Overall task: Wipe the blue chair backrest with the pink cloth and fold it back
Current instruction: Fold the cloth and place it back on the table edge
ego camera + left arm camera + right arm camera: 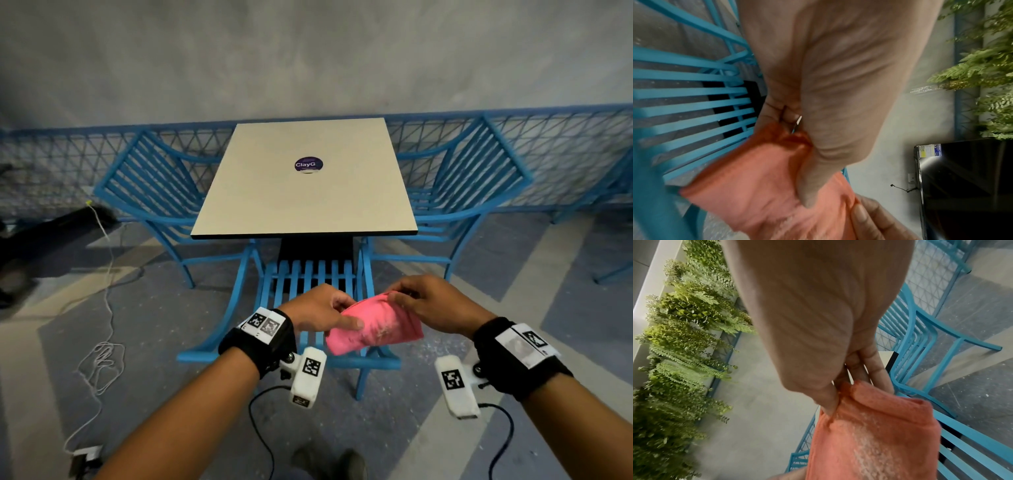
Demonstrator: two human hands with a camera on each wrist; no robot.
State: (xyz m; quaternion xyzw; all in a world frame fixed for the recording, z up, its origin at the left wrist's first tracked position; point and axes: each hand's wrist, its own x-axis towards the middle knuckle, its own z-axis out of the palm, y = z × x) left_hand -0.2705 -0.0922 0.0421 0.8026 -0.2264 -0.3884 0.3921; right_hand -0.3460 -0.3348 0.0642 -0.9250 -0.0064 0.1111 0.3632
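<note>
I have the soft pink cloth (373,325) bunched above the near blue slatted metal chair (308,274), my left hand (320,308) pinching its left edge, my right hand (424,301) its far top edge. I judge I'm folding; next, align edges.

Beige table (274,205) with round purple sticker (309,165) at its centre

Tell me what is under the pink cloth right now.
Both hands, left hand and right hand, hold the pink cloth above the near blue chair. Its slats and frame show around the cloth; the part directly beneath is covered.
</note>
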